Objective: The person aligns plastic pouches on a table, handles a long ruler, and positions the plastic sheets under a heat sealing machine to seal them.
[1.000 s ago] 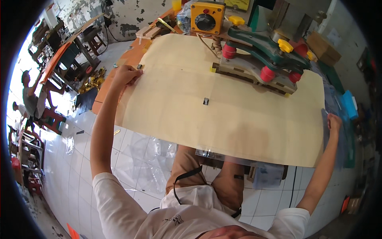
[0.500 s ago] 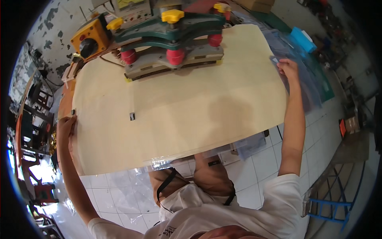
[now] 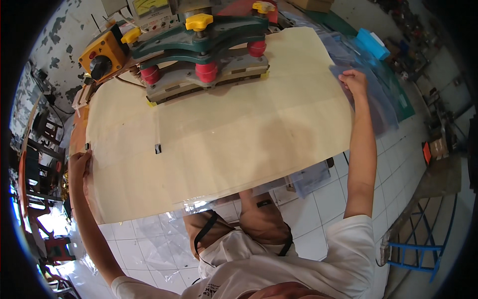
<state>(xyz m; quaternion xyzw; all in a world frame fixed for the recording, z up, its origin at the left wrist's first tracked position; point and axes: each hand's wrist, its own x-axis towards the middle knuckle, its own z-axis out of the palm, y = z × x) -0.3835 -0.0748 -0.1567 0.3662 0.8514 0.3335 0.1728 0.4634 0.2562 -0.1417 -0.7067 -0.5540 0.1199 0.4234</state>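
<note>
My left hand (image 3: 79,163) is at the left edge of the cream-covered table (image 3: 224,144), its fingers pressed together beside a small dark block (image 3: 87,146). What lies under those fingertips is too small to make out. Across the table, my right hand (image 3: 354,82) is closed in a pinch at the right edge, on the bluish clear plastic sheet (image 3: 341,75). A second small dark piece (image 3: 158,148) lies on the cream cover. Beyond it stands a green press head (image 3: 199,45) with yellow knobs, red bushings and a long grey bar low over the cover.
A yellow control box (image 3: 103,54) with a black knob stands at the back left. More clear sheets (image 3: 378,107) and a light-blue box (image 3: 372,44) are at the right. Plastic film (image 3: 159,239) hangs below the front edge. A blue metal rack (image 3: 416,254) stands at lower right.
The whole view has shifted slightly, with the press now farther left. My right hand has turned a little at the sheet. My left hand stays at the left edge.
</note>
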